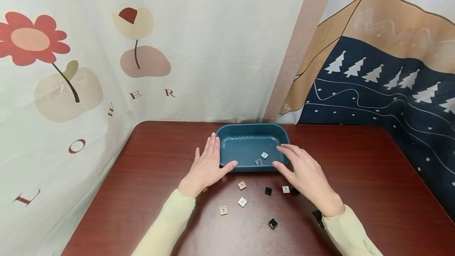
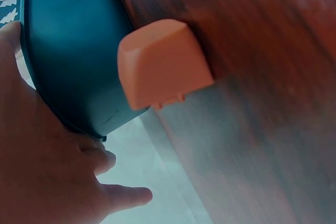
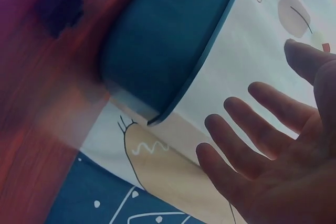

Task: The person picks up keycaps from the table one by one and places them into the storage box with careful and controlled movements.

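Observation:
A blue-green plastic bin point(image 1: 253, 168) stands toward the back of the table, with two light keycaps, one of them this white keycap point(image 1: 264, 155), on its floor. Along its left wall lies my left hand point(image 1: 207, 168), fingers straight and thumb stretched over the front rim. My right hand point(image 1: 308, 171) hovers by the right front corner, fingers spread and slightly bent, nothing in its grasp. An orange keycap point(image 2: 164, 64) sits close to the left wrist camera. In front of the bin lie a beige keycap point(image 1: 242, 185), a white keycap point(image 1: 242, 202) and a black keycap point(image 1: 268, 191).
Nearer the front are another beige keycap point(image 1: 223, 210) and a black keycap point(image 1: 272, 223). A white keycap point(image 1: 286, 189) lies beside the right hand, which partly covers a dark one. Printed curtains point(image 1: 220, 50) hang behind the reddish-brown table point(image 1: 355, 161).

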Tool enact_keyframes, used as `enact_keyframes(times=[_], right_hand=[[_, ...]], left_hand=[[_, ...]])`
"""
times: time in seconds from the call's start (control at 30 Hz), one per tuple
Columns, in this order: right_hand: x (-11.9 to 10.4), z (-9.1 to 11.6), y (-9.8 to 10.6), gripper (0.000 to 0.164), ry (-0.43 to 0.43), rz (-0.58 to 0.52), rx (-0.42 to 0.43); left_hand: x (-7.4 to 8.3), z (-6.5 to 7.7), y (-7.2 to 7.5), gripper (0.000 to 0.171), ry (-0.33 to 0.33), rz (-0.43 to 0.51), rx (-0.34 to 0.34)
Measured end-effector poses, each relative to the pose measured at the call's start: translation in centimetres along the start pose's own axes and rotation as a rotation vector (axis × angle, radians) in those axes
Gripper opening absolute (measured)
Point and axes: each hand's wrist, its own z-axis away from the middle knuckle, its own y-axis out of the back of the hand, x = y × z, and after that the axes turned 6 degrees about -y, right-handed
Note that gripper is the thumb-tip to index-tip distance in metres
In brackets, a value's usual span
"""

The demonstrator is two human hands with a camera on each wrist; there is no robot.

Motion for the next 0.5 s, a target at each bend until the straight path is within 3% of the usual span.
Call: enact_keyframes(times=[0.5], right_hand=[[1.7,3.0,1.0,0.053,-0.020,0.059,-0.021]], left_hand=[[0.0,0.0,0.0,0.112,-0.007,-0.022,0.005]])
